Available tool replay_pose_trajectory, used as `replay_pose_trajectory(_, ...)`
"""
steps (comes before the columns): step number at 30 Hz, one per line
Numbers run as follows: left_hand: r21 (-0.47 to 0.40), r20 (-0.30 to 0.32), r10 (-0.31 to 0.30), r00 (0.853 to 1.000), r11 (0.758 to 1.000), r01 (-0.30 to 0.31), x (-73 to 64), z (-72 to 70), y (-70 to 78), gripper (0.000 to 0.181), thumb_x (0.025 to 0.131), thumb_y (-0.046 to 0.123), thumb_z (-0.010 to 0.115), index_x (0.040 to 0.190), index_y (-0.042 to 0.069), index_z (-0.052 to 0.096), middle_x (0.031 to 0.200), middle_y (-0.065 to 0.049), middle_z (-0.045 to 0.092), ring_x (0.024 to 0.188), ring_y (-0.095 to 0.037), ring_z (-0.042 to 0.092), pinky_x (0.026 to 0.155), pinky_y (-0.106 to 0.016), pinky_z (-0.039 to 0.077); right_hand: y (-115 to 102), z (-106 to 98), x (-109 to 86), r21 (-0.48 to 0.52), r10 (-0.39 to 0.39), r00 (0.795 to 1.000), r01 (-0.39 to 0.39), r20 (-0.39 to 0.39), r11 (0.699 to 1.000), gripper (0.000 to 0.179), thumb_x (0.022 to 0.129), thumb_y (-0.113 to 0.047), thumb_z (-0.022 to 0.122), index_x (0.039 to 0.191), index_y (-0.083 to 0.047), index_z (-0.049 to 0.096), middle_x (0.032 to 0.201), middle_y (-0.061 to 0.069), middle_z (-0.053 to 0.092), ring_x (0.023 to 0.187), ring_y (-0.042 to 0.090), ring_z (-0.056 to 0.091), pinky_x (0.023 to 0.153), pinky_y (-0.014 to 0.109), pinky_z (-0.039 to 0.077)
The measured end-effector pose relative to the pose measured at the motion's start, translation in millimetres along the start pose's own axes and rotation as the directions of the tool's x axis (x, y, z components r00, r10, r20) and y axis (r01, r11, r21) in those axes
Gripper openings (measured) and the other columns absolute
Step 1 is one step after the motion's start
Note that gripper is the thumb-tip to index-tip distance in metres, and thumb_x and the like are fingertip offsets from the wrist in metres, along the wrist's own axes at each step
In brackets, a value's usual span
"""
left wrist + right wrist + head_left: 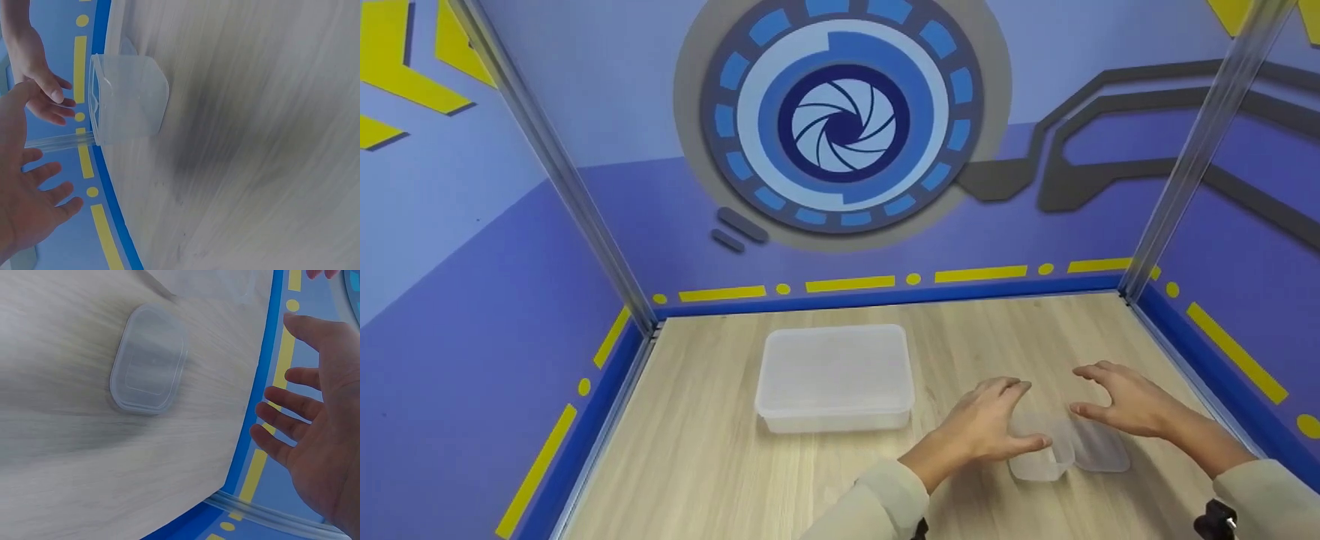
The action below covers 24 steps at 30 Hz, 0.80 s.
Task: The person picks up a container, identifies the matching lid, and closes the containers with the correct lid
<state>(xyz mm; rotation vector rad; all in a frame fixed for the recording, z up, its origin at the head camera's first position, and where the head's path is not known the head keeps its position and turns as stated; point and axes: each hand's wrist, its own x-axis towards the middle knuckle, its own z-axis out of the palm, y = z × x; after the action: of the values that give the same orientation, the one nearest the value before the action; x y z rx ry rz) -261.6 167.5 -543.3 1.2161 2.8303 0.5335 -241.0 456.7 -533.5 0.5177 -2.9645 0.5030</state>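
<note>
A small clear plastic container (1041, 459) stands on the table, its open top showing in the left wrist view. Beside it, on the right, a translucent lid (151, 363) lies flat on the wood. My left hand (986, 421) hovers over the container's left side with thumb and fingers spread, holding nothing. Above and to the right of the lid, my right hand (1132, 401) is also in the air, its fingers apart and nothing in them. In the left wrist view the small container (129, 101) appears apart from both hands.
A larger translucent box (836, 375) with its lid on stands left of my hands. The wooden table (697, 465) is bounded by printed panels at the back and sides, with metal posts (1174, 165) at the corners.
</note>
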Motion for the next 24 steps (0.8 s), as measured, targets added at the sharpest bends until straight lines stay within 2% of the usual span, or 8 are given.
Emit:
replay_pose_trajectory(10, 0.023, 0.011, 0.073, 0.997, 0.997, -0.073, 0.9, 8.5, 11.5, 0.084, 0.093, 0.075, 0.063, 0.160, 0.028, 0.046, 0.156, 0.014, 0.046, 0.143, -0.007, 0.045, 0.114, -0.027, 0.043, 7, 7, -7.2, 0.005, 0.002, 0.998, -0.002, 0.063, 1.000, 0.063, 0.092, -0.043, 0.081, 0.131, 0.004, 0.066, 0.121, 0.020, 0.068, 0.106, 0.041, 0.068, 0.088, 0.063, 0.056)
replay_pose_trajectory(17, 0.077, 0.057, 0.027, 0.998, 0.996, -0.032, -2.8, 15.2, 15.1, 0.091, 0.088, 0.079, 0.066, 0.161, 0.031, 0.043, 0.159, 0.013, 0.043, 0.146, -0.009, 0.042, 0.115, -0.029, 0.043, 7, 10, -9.0, 0.030, 0.018, 0.994, -0.021, 0.106, 0.999, 0.063, 0.087, -0.038, 0.086, 0.130, 0.003, 0.066, 0.121, 0.020, 0.067, 0.107, 0.044, 0.067, 0.088, 0.064, 0.056)
replay_pose_trajectory(24, 0.108, 0.065, -0.013, 0.998, 0.994, 0.006, -7.7, 27.6, 13.1, 0.097, 0.082, 0.079, 0.073, 0.160, 0.031, 0.043, 0.157, 0.011, 0.044, 0.144, -0.011, 0.045, 0.110, -0.032, 0.047, 8, 19, -14.4, 0.029, 0.024, 0.985, -0.029, 0.169, 0.999, 0.073, 0.082, -0.043, 0.089, 0.132, 0.004, 0.064, 0.130, 0.030, 0.062, 0.120, 0.057, 0.059, 0.093, 0.071, 0.050)
